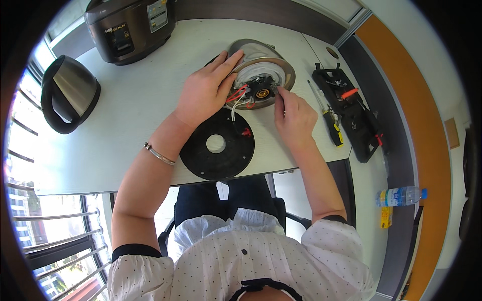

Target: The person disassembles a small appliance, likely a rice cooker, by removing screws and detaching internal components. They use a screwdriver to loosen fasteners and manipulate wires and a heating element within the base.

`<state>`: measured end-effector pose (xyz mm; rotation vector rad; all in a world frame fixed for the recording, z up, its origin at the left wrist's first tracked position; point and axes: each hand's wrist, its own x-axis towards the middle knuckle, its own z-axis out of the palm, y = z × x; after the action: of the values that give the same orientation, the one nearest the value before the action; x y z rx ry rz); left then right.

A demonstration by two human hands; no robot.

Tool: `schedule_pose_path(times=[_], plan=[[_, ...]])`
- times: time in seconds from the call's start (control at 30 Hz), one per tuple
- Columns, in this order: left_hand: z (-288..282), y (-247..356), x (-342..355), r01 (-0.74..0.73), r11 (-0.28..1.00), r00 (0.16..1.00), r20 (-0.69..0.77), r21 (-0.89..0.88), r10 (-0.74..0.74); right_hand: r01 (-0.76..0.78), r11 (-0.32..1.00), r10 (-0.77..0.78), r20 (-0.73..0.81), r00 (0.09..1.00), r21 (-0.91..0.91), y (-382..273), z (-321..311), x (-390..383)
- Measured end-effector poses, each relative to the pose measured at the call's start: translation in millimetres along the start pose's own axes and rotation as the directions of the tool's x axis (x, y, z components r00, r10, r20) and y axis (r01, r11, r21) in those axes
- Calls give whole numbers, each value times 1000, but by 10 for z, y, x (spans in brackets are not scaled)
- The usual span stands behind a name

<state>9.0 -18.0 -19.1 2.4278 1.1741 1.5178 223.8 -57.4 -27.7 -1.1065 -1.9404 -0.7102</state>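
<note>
A round steel appliance body [288, 70] lies tipped on the table, its opened underside facing me. Inside sits a black round connector [262, 93] with a brass-coloured centre, ringed by whitish material. Red wires [238, 94] and white wires [234, 111] come out at its left. My left hand [201, 93] grips the body's left rim, fingers spread over the metal. At the connector's right edge, my right hand [297, 118] is closed in a pinch; what its fingertips hold is hidden. A black disc [196, 148] with a centre hole lies nearer me, partly under my left wrist.
A screwdriver [332, 125] and an opened black tool case [354, 118] with a red-handled tool [350, 94] lie at the right. A steel kettle [75, 93] and a brown cooker [130, 30] stand left. A water bottle [401, 196] is at the far right.
</note>
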Motion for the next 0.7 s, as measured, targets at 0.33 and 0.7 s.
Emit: schedule_pose_path(times=[0.33, 0.7], plan=[[-16, -3, 4, -12, 1000, 1000, -4, -4, 12, 42, 998, -40, 34, 999, -50, 10, -35, 55], [-13, -3, 0, -18, 1000, 1000, -9, -10, 18, 64, 997, -60, 65, 996, -49, 30, -20, 79]])
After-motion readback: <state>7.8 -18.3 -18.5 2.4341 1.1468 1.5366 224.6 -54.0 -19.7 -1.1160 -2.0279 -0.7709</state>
